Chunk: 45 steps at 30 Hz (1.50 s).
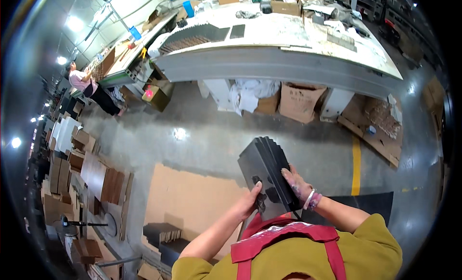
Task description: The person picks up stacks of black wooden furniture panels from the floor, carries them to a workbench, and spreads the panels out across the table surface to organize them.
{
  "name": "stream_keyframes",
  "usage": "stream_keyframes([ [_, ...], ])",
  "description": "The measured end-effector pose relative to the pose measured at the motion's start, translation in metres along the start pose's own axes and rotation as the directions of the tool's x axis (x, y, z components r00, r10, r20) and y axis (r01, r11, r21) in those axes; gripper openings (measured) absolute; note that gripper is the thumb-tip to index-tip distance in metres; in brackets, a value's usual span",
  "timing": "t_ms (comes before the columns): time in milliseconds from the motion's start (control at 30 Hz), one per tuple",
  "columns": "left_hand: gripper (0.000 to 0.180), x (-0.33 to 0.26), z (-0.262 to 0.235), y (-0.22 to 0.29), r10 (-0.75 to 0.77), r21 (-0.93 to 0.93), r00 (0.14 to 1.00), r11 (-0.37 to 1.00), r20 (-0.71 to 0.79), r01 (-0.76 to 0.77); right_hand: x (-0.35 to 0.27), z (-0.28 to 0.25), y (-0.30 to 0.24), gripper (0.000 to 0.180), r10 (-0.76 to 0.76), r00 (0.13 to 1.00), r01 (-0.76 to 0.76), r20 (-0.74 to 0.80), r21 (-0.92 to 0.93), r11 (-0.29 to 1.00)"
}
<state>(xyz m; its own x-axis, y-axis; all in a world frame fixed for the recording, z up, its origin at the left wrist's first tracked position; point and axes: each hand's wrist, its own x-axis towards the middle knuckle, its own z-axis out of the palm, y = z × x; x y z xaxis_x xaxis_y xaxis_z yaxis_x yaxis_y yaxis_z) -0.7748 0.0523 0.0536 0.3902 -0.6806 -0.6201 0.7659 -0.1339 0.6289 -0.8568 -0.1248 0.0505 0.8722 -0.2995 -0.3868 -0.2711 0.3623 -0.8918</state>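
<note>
A stack of dark grey flat panels (260, 162) is held up in front of my body, tilted, with its stepped edges toward the upper right. My left hand (251, 199) grips the stack's lower left side, thumb lying on the front panel's face. Darker black patches mark that face near my thumb. On the opposite side, my right hand (297, 184) is closed round the panels' edges, in a stained glove or with stained skin, a white band at the wrist. More dark panels (161, 232) lie stacked on a brown cardboard sheet (192, 188) on the floor at the lower left.
Ahead stands a long worktable (269, 34) with a row of dark panels (192, 37) on it. Cardboard boxes and a sack (299, 102) sit underneath. Stacked boards (103, 179) and a round-based stand (109, 224) are at the left. Farther left, another person (89, 85) stands at a table.
</note>
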Motion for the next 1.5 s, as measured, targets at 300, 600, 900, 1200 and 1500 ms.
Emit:
stream_keyframes([
  [300, 0.061, 0.133, 0.059, 0.132, -0.105, 0.253, 0.957, 0.967, 0.271, 0.034, 0.067, -0.064, -0.106, 0.053, -0.063, 0.995, 0.078, -0.078, 0.21, 0.975],
  [600, 0.057, 0.297, 0.135, 0.26, -0.081, 0.205, 0.929, 0.979, 0.361, 0.006, 0.206, -0.163, -0.206, 0.069, -0.126, 0.96, 0.18, -0.25, 0.208, 0.961],
  [900, 0.065, 0.417, 0.155, 0.418, 0.01, 0.055, 0.944, 0.998, 0.329, -0.03, 0.381, -0.214, -0.333, 0.1, -0.143, 0.989, 0.146, -0.032, 0.257, 0.955],
  [1200, 0.065, 0.56, 0.114, 0.551, 0.015, 0.042, 0.926, 0.999, 0.378, -0.033, 0.574, -0.21, -0.379, 0.071, -0.195, 0.972, 0.228, -0.131, 0.34, 0.912],
  [1500, 0.06, 0.653, 0.084, 0.644, -0.203, 0.166, 0.894, 0.975, 0.399, 0.147, 0.673, -0.208, -0.413, 0.072, -0.125, 0.97, 0.18, -0.206, 0.272, 0.945],
])
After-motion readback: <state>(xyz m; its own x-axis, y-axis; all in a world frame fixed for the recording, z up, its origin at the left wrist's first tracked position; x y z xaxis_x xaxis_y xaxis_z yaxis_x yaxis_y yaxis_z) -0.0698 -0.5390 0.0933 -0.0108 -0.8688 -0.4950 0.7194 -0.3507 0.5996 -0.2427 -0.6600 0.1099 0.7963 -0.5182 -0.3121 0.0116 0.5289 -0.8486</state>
